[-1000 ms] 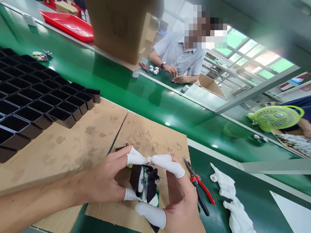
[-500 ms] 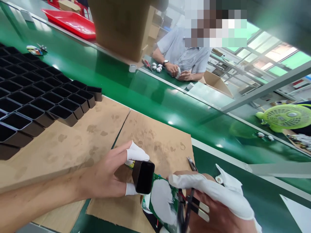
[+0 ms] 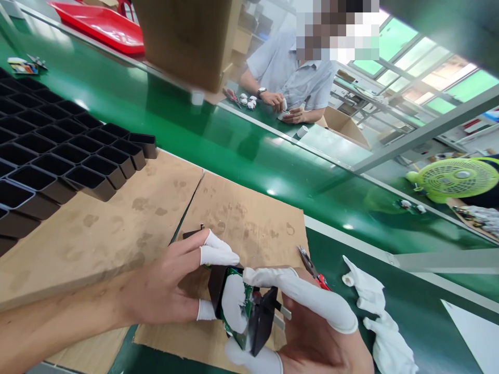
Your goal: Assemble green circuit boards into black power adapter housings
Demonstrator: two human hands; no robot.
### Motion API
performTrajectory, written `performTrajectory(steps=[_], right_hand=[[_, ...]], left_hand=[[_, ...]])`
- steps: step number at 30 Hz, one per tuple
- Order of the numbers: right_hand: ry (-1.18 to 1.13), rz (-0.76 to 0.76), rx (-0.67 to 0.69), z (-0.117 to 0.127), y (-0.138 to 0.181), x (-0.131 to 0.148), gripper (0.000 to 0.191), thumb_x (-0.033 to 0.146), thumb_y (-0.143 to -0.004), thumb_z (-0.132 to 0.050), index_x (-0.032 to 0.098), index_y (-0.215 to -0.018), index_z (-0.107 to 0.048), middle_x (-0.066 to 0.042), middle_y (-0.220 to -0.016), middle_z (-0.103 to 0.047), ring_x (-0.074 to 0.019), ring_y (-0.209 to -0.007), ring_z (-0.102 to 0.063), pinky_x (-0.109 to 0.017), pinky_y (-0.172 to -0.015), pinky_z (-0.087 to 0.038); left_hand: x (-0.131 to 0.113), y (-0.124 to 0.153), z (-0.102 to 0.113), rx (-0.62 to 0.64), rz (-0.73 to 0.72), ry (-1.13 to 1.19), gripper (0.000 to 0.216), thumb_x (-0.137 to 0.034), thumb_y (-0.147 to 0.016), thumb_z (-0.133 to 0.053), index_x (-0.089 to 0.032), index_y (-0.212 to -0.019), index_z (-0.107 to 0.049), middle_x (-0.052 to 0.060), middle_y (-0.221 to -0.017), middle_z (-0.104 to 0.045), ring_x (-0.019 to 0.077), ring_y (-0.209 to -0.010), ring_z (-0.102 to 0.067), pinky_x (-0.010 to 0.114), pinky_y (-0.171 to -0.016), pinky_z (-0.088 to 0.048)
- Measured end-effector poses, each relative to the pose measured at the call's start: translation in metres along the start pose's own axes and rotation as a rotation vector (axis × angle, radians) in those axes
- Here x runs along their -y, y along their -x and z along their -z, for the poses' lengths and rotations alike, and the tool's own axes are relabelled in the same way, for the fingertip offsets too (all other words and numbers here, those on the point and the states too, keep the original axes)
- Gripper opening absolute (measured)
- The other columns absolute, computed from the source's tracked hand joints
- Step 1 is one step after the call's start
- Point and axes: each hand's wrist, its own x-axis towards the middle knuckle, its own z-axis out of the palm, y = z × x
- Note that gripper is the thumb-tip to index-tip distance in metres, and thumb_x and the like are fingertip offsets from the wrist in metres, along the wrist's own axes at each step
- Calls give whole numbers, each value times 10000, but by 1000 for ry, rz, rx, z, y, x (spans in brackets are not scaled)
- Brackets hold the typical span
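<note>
My left hand, with white finger cots on its thumb and forefinger, pinches a black rectangular plastic housing. My right hand, also in finger cots, holds a green circuit board joined to a black plug cap with metal prongs. The board's end sits at the housing's open mouth. Both hands work just above a stained cardboard sheet at the near table edge.
A black tray of empty square cells lies at the left. Red-handled pliers and a white glove lie right of my hands. A green conveyor belt runs beyond. Across it a seated person handles small white parts beside a cardboard box.
One second ago the parts were together between both hands. Half a second ago my right hand had pulled the board and plug away to the right. Now it has brought them back against the housing.
</note>
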Motion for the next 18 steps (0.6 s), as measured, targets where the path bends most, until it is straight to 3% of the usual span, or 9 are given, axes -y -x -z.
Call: performTrajectory(steps=[3, 7, 12, 18], right_hand=[[17, 73, 11, 1, 2, -5, 800, 209, -815, -1096, 329, -1527, -751, -89, -1247, -876, -320, -1034, -877, -432, -846, -796], [63, 56, -10, 3, 2, -8, 794, 206, -805, -1098, 331, -1516, -768, -88, -1230, -885, -323, -1015, -875, -451, -839, -792], [84, 42, 146, 9, -3, -7, 848, 163, -816, -1071, 362, -1563, -723, -87, -1284, -888, -351, -1031, -892, -439, -798, -785], [101, 82, 218, 10, -9, -9, 888, 76, -855, -1009, 338, -1628, -659, -111, -1267, -861, -356, -1090, -858, -477, -843, -772]], left_hand=[[-1, 0, 0, -3, 7, -20, 704, -242, -954, -976, -360, -1577, -668, 70, -1302, -826, 264, -1123, -790, 381, -1021, -675], [0, 2, 0, -5, -8, -37, 678, -218, -961, -966, -324, -1560, -666, 78, -1316, -825, 249, -1140, -778, 362, -1038, -661], [2, 3, -2, -1, -9, -18, 712, -211, -941, -977, -337, -1563, -653, 69, -1320, -816, 257, -1133, -784, 377, -1027, -665], [3, 4, -5, 5, 2, 24, 731, -172, -927, -973, -352, -1556, -646, 71, -1302, -788, 265, -1117, -771, 381, -969, -668]])
